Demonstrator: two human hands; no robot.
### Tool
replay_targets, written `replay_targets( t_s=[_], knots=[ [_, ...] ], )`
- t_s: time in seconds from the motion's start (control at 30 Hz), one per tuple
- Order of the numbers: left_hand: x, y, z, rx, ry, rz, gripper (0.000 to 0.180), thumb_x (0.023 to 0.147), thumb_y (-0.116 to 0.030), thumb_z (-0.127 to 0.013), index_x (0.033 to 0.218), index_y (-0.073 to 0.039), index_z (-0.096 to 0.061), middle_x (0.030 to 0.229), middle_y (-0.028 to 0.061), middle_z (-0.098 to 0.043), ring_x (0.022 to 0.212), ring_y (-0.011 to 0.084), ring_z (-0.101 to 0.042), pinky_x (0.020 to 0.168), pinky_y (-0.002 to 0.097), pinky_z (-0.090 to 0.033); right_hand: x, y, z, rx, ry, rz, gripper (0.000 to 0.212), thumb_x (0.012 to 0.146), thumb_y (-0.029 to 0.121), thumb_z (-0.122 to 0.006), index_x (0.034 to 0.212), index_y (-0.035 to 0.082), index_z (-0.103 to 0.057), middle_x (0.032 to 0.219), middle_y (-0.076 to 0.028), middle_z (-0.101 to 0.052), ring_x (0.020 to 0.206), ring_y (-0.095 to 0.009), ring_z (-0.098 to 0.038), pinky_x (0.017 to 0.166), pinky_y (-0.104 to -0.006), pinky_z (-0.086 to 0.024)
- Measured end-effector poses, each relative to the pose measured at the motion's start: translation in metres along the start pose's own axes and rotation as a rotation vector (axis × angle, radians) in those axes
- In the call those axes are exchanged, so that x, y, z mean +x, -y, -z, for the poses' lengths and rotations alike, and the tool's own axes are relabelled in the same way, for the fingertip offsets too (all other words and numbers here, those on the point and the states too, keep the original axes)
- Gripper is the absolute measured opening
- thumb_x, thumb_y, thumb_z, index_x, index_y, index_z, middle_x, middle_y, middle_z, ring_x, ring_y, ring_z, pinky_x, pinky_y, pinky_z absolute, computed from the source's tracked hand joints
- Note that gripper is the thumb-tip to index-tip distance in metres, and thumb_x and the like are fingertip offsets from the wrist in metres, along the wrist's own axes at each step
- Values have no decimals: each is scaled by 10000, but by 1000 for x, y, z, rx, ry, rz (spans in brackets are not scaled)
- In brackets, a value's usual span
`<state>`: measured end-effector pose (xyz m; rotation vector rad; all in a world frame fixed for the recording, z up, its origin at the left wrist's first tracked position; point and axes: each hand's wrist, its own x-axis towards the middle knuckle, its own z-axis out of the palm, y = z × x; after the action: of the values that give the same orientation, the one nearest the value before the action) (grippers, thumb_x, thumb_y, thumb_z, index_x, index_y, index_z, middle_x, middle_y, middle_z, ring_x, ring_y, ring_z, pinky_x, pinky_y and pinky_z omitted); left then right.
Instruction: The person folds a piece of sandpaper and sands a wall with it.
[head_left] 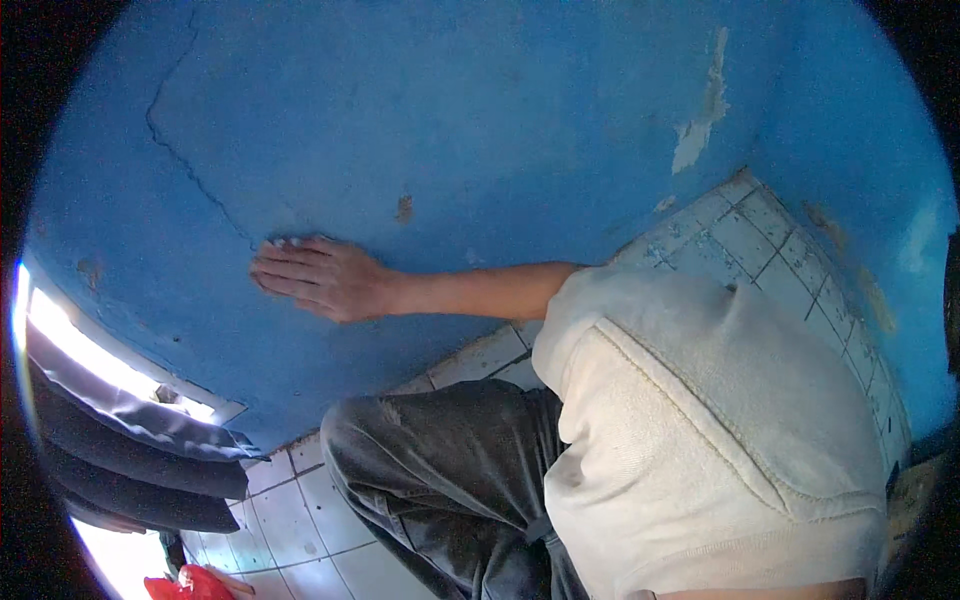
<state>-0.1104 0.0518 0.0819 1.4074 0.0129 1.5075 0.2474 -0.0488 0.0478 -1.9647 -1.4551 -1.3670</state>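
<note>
My right hand (325, 280) lies flat against the blue painted wall (480, 120), fingers stretched to the left and close together. Pale patches show at the fingertips. Whether anything thin lies between the palm and the wall is hidden. The hand rests at the lower end of a long dark crack (185, 165) running down the paint. Just above the wrist is a small brown chipped spot (404, 208). My forearm comes out of a cream sleeve (700, 400) on the right. My left hand is out of view.
My bent leg in dark grey trousers (430, 450) rests on white floor tiles (310, 510). Dark folded cloth (140, 490) hangs at left beside a bright narrow opening (95, 345). Something red and shiny (195, 583) sits bottom left. Peeled paint (700, 130) marks the wall near the right corner.
</note>
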Motion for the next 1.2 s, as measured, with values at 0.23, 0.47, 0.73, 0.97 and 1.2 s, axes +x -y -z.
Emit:
replay_targets(
  t_s=[0.23,0.47,0.73,0.97,1.2],
  knots=[
    [0,2,-4,-50,0,2,381,821,-254,-580,1117,-24,-514,1137,108,-533,1031,241,-487,877,368,-353,31,6,0,-65,-34,-26,615,841,273,-546,1386,99,-322,1458,-44,-280,1326,-181,-286,1097,-369,-212],
    [0,-1,-4,-92,-2,-12,324,827,-240,-574,1072,-29,-552,1096,96,-558,985,233,-511,837,348,-381,-20,13,-11,-22,115,-1,580,840,275,-495,1371,104,-336,1458,-50,-282,1333,-196,-276,1093,-382,-209],
    [-2,-5,-6,-127,-41,-45,267,833,-223,-568,1021,-35,-595,1048,82,-587,932,224,-540,792,325,-413,25,12,-7,-66,30,-7,578,853,279,-506,1381,114,-337,1452,-26,-297,1312,-164,-309,1078,-362,-231],
    [-9,-17,-15,-284,-179,-131,228,839,-209,-563,976,-39,-632,1006,70,-612,887,216,-565,752,306,-441,-22,21,-14,-29,276,-25,641,833,235,-518,1412,108,-272,1460,-35,-280,1313,-187,-305,1067,-355,-254],
    [-49,37,-37,-192,-452,359,277,829,-199,-442,1048,-33,-476,924,90,-516,875,168,-499,757,295,-405,7,14,-21,-120,263,-20,668,856,328,-534,1427,152,-236,1478,-14,-233,1320,-192,-282,1071,-382,-243]
  ],
)
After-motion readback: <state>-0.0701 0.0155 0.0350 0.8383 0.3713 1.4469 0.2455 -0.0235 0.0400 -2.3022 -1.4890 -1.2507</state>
